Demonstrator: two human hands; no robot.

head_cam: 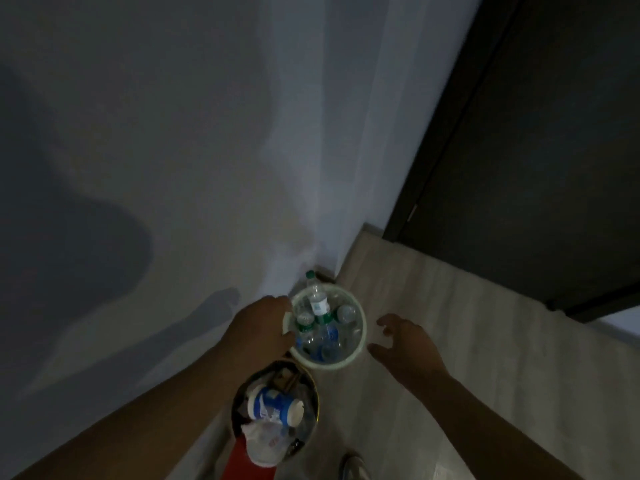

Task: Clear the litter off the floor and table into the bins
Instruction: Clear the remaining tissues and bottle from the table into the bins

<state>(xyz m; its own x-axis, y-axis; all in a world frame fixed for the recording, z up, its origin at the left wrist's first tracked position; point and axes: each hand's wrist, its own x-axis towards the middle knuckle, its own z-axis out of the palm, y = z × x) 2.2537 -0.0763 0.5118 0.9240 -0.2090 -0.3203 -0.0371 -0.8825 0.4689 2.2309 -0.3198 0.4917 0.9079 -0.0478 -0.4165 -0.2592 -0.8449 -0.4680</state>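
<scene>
Pale-green bin point(327, 364) full of clear bottles point(317, 303); left fingers point(281, 302) grip rim point(362, 337), right fingers point(387, 321) splayed.

Head view, steeply downward, near floor point(433, 323)

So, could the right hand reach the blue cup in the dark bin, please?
Probably yes: the blue cup lies uncovered, topmost in the dark bin, and the right hand hovers open nearby.
</scene>
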